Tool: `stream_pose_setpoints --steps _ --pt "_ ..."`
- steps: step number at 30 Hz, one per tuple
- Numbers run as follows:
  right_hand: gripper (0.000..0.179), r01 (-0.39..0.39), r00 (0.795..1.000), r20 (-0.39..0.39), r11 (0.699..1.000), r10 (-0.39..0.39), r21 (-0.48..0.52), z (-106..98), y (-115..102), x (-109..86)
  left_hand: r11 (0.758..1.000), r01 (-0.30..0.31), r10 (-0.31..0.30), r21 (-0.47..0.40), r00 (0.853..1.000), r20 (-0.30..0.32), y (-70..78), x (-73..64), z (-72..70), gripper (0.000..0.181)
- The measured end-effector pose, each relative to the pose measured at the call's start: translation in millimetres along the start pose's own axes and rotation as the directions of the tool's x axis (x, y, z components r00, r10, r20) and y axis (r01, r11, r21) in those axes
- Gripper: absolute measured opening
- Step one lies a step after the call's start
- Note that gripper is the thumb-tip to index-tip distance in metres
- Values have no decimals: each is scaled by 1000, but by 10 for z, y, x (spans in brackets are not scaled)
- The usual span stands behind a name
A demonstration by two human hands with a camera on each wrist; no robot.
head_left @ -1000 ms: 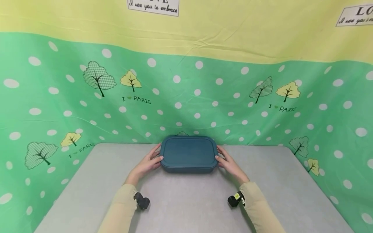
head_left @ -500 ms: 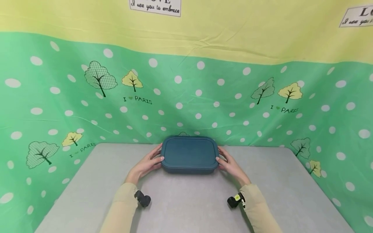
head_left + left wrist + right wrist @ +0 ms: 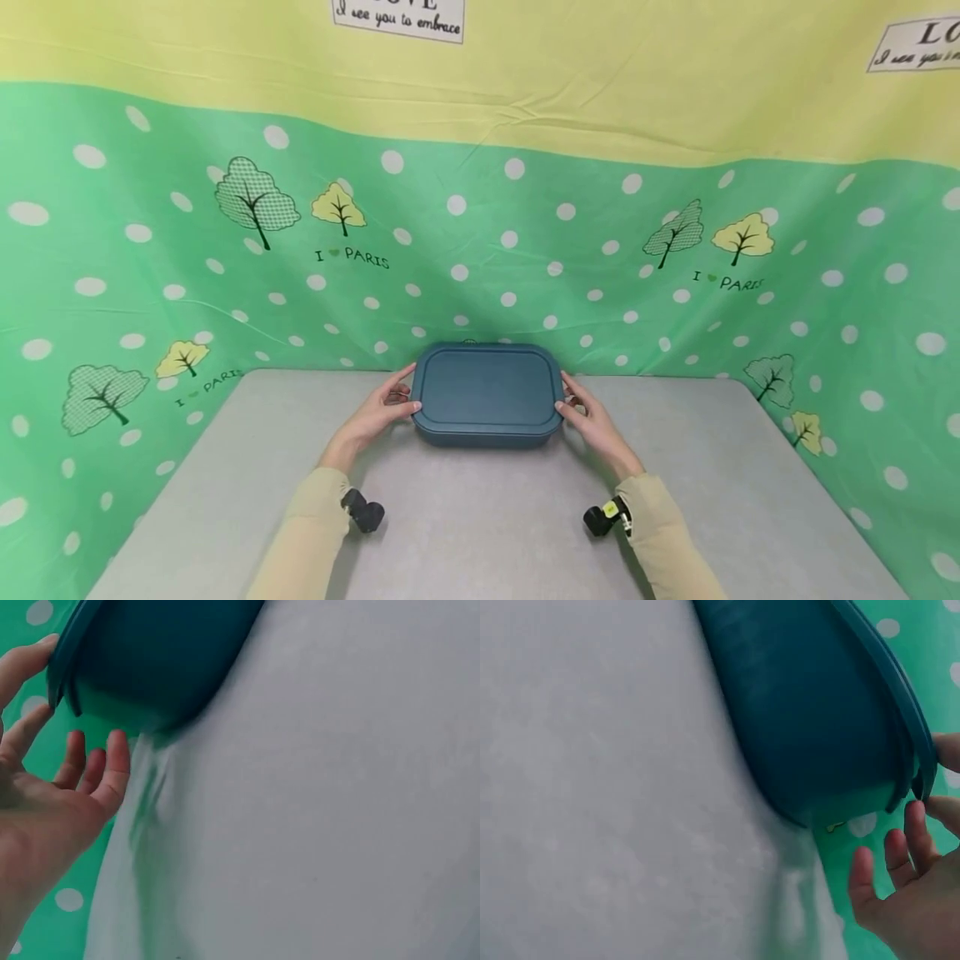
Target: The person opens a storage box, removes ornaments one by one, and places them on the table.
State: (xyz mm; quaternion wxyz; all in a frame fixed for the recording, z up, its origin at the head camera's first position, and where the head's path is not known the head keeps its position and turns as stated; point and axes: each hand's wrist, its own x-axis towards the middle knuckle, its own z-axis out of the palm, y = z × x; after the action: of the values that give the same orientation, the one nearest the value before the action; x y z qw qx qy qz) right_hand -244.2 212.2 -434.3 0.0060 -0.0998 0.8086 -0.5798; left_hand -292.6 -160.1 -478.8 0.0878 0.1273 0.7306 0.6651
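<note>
A dark blue lunch box (image 3: 486, 440) with rounded corners stands at the back of the table, its matching lid (image 3: 487, 392) over it. My left hand (image 3: 378, 417) pinches the lid's left rim, thumb on top and a finger beneath. At the opposite end my right hand (image 3: 592, 421) pinches the rim the same way. In the left wrist view the other fingers (image 3: 112, 769) spread below the rim, apart from the box wall. The right wrist view shows a narrow gap under the lid's edge (image 3: 930, 769). The inside of the box is hidden.
The grey table (image 3: 480, 517) ends at its back edge just behind the box. A green and yellow printed cloth (image 3: 480, 242) hangs behind and along both sides. Small black cameras (image 3: 363, 511) are strapped at both wrists.
The lid's far edge has risen a little and it tips slightly toward me. The fingers of both hands have shifted up from the box's sides to the lid's rim.
</note>
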Motion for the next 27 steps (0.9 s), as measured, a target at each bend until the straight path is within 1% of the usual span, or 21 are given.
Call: stream_pose_setpoints --steps 1,3,6,8,11,15,19,23,27 --pt "58 14 1000 -10 999 -15 -30 -5 -18 1 1000 -14 14 26 1000 -2 18 -2 -6 77" --pt "58 43 999 -19 997 -45 -61 -18 -17 21 999 -27 27 42 1000 0 43 -4 -14 77" --pt "58 75 997 -24 995 -77 -67 -33 71 69 999 -34 34 4 999 0 80 -12 -20 79" --pt "59 89 995 -34 994 -91 -62 -32 136 92 999 -41 41 -3 999 -2 99 -23 -24 80" --pt "59 115 993 -38 993 -116 -29 -24 200 92 998 -58 58 0 998 9 107 -47 -32 79" --pt "59 151 988 -20 985 -150 82 -5 187 34 998 -63 64 -19 997 38 90 -118 -47 75" --pt "60 151 988 6 975 -154 162 11 151 -25 996 -54 59 -75 997 57 93 -193 -67 74" --pt "60 111 993 19 977 -117 183 2 178 -66 993 -42 51 -115 996 77 114 -244 -81 75" --pt "60 58 997 45 973 -70 224 -24 209 -121 996 -19 28 -84 993 114 112 -314 -100 77"
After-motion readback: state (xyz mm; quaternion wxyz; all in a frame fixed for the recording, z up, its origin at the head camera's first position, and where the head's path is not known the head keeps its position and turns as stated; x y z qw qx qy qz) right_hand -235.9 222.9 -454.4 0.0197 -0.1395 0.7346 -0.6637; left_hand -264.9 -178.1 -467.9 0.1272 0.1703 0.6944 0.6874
